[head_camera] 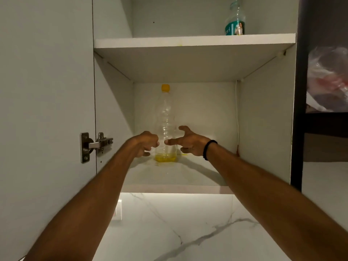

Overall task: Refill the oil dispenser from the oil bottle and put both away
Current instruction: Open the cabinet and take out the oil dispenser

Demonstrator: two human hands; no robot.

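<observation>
A clear plastic oil bottle (pixel 165 117) with a yellow cap stands upright at the back of the lower cabinet shelf (pixel 175 178), with only a thin layer of yellow oil at its bottom. My left hand (pixel 145 145) is just left of the bottle with fingers loosely curled, holding nothing. My right hand (pixel 188 143) is just right of it, fingers spread, a black band on the wrist. Neither hand grips the bottle. No oil dispenser is in view.
The cabinet door (pixel 47 110) stands open on the left, with a metal hinge (pixel 96 146). On the upper shelf (pixel 194 42) stands a clear bottle with a teal label (pixel 235 21). A plastic bag (pixel 328 78) sits at the right. Marble wall (pixel 188 228) lies below.
</observation>
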